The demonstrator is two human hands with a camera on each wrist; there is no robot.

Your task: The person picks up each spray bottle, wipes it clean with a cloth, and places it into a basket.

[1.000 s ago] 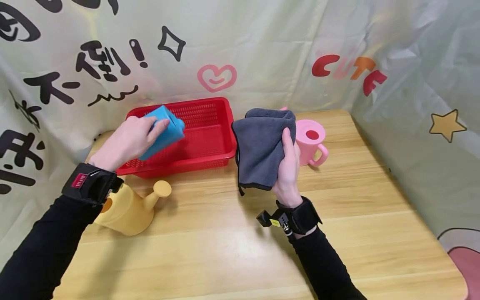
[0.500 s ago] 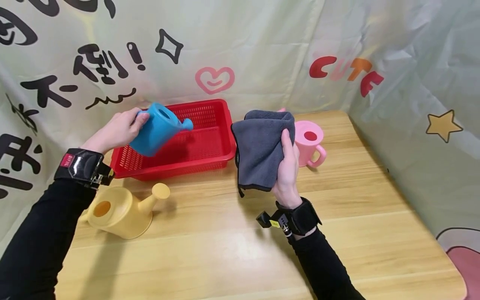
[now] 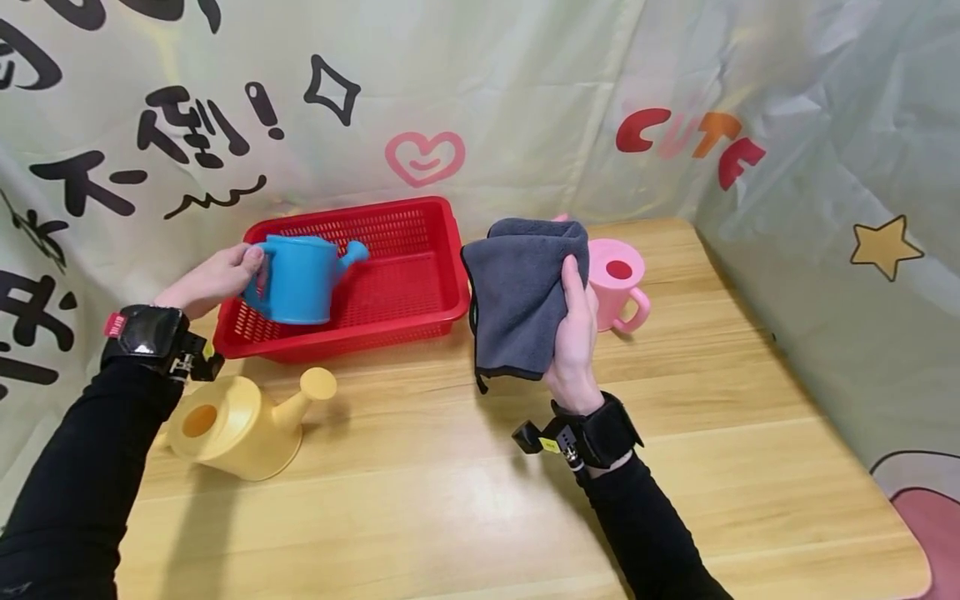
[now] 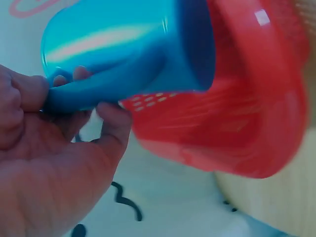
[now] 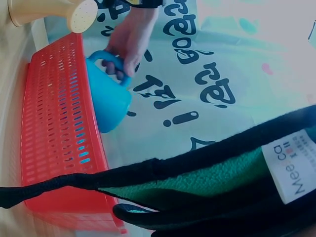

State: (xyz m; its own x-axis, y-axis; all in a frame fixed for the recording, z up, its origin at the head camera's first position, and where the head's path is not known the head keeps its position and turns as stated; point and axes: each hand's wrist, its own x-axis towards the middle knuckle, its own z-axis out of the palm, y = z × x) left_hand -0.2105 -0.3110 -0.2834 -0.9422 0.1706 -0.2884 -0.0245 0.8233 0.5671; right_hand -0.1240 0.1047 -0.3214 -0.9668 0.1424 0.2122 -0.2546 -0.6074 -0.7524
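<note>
My left hand (image 3: 217,279) grips the handle of a blue toy watering can (image 3: 302,282), which is held upright over the left part of a red plastic basket (image 3: 438,317). In the left wrist view, fingers curl round the blue handle (image 4: 84,96). Whether the can's base touches the basket floor I cannot tell. My right hand (image 3: 576,342) holds a folded dark grey cloth (image 3: 521,300) with black edging, thumb on top. In the right wrist view the cloth's edge and a white label (image 5: 291,165) fill the lower part. The cloth partly covers a pink watering can (image 3: 613,283).
A yellow watering can (image 3: 240,425) stands on the wooden table (image 3: 450,483) in front of the basket, its spout facing right. A printed fabric sheet (image 3: 510,100) hangs close behind the table and along its sides.
My left hand has moved left and turned the blue watering can from tilted to upright, lowering it towards the basket. The right hand keeps its hold on the cloth, nearly still.
</note>
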